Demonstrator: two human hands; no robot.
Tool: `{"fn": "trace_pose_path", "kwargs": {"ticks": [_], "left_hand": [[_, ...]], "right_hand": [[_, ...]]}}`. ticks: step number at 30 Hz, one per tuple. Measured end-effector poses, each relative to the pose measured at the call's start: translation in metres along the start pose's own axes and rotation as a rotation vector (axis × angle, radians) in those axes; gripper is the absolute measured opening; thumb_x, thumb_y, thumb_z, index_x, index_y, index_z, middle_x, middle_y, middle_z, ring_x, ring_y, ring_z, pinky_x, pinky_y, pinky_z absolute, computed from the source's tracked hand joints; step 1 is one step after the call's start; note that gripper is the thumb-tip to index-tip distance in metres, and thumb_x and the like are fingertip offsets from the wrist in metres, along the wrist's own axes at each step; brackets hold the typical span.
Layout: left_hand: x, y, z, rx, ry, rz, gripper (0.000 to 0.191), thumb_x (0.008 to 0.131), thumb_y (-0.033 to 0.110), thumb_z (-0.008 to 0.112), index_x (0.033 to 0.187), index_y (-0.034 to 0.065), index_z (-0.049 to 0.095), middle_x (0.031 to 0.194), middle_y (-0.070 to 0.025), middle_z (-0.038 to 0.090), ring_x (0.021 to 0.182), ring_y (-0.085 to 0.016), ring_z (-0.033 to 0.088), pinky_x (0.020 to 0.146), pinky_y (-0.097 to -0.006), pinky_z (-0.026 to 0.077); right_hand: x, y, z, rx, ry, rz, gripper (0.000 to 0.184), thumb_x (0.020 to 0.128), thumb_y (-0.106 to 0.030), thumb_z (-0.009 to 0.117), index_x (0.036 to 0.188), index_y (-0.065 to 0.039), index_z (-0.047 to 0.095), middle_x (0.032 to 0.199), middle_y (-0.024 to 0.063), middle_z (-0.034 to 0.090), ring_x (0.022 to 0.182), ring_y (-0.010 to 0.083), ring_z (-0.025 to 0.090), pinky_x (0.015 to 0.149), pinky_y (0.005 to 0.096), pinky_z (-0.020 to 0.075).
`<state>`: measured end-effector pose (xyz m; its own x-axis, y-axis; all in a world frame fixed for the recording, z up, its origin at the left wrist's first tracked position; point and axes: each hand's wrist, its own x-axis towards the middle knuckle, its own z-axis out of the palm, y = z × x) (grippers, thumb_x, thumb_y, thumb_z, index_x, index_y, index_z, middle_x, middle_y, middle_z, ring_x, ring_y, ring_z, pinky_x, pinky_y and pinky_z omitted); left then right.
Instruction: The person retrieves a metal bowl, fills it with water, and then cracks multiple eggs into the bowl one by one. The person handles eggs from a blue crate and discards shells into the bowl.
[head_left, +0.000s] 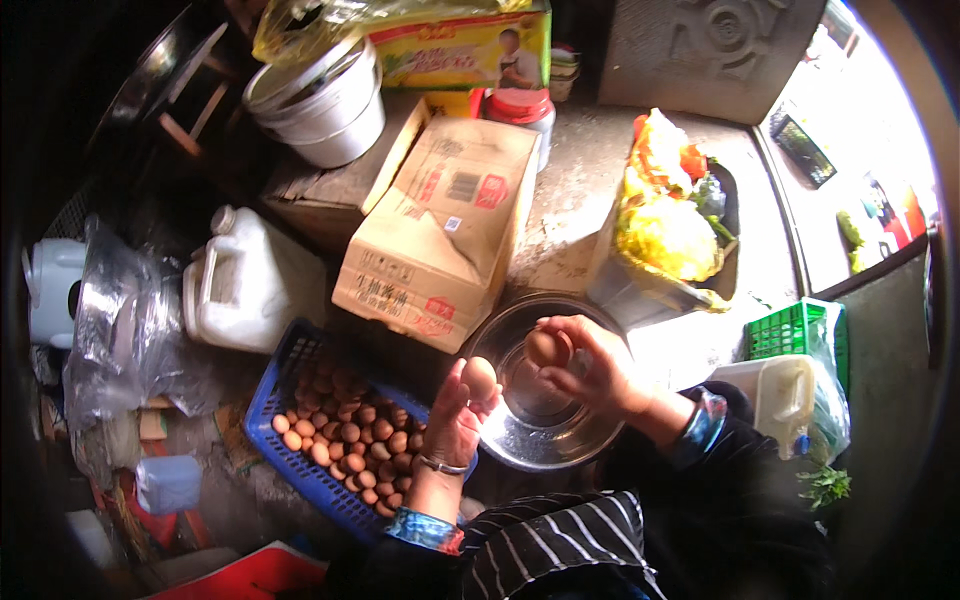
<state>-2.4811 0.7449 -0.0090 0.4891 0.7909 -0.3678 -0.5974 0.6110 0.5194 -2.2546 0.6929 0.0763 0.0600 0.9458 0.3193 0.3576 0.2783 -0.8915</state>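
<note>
My left hand (454, 424) holds a brown egg (478, 377) upright in its fingers, beside the left rim of a metal basin. In my right hand (600, 367) is another egg (543, 348), gripped between thumb and fingers above that basin. The stainless-steel basin (525, 442) is round and shiny, and its visible inside shows no eggs. A blue plastic basket (300, 480) full of brown eggs (352, 433) stands to the left, partly hidden by my left forearm and by a cardboard box.
The cardboard box (450, 217) sits just beyond the basin. Left of it are a white jerrycan (262, 277) and a white bucket (330, 112). A bin (622, 289) holding yellow plastic bags (667, 232) stands to the right, with a green crate (776, 330) beyond my right arm.
</note>
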Motion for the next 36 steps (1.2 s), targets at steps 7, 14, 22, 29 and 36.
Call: {"fn": "trace_pose_path", "kwargs": {"ticks": [7,14,22,29,36], "left_hand": [[0.007,-0.048,0.024,0.021,0.069,-0.234,0.038,0.082,0.032,0.065,0.107,0.004,0.055,0.095,-0.0094,0.06,0.087,-0.019,0.06,0.082,-0.0316,0.05],[0.008,-0.056,0.008,-0.136,0.025,-0.344,0.035,0.075,0.027,0.073,0.101,0.0068,0.06,0.092,-0.006,0.064,0.082,-0.018,0.062,0.077,-0.0289,0.053],[0.009,-0.037,0.008,0.095,0.059,-0.298,0.037,0.081,0.025,0.065,0.116,0.0152,0.056,0.108,-0.0042,0.061,0.098,-0.022,0.059,0.081,-0.0411,0.051],[0.023,-0.027,0.012,0.484,0.022,-0.285,0.028,0.09,0.033,0.051,0.106,0.0112,0.058,0.097,-0.0021,0.061,0.087,-0.013,0.058,0.073,-0.0327,0.049],[0.035,-0.029,0.026,0.773,-0.087,-0.152,0.023,0.09,0.022,0.053,0.104,0.0036,0.057,0.094,-0.0027,0.059,0.084,-0.009,0.055,0.077,-0.022,0.045]], "right_hand": [[-0.018,0.008,0.015,-0.522,-0.192,-0.19,0.044,0.077,-0.024,0.063,0.117,-0.01,0.052,0.113,0.0098,0.056,0.095,0.0259,0.057,0.078,0.0377,0.0451],[-0.03,0.032,0.016,-0.396,-0.03,-0.169,0.049,0.071,-0.018,0.068,0.116,-0.007,0.051,0.113,0.0132,0.055,0.103,0.0315,0.055,0.084,0.0392,0.0452],[-0.026,0.036,0.018,0.336,-0.012,0.397,0.032,0.086,-0.025,0.059,0.112,-0.007,0.052,0.097,0.0013,0.056,0.092,0.0122,0.056,0.083,0.0264,0.0454],[-0.023,0.06,0.001,1.142,-0.312,0.703,0.033,0.09,-0.045,0.047,0.086,-0.013,0.05,0.083,-0.0028,0.048,0.078,0.0087,0.052,0.067,0.0197,0.0403],[-0.022,0.069,0.004,1.051,-0.319,0.78,0.032,0.092,-0.042,0.044,0.088,-0.011,0.052,0.079,-0.0027,0.05,0.071,0.0068,0.048,0.066,0.0198,0.0406]]}}
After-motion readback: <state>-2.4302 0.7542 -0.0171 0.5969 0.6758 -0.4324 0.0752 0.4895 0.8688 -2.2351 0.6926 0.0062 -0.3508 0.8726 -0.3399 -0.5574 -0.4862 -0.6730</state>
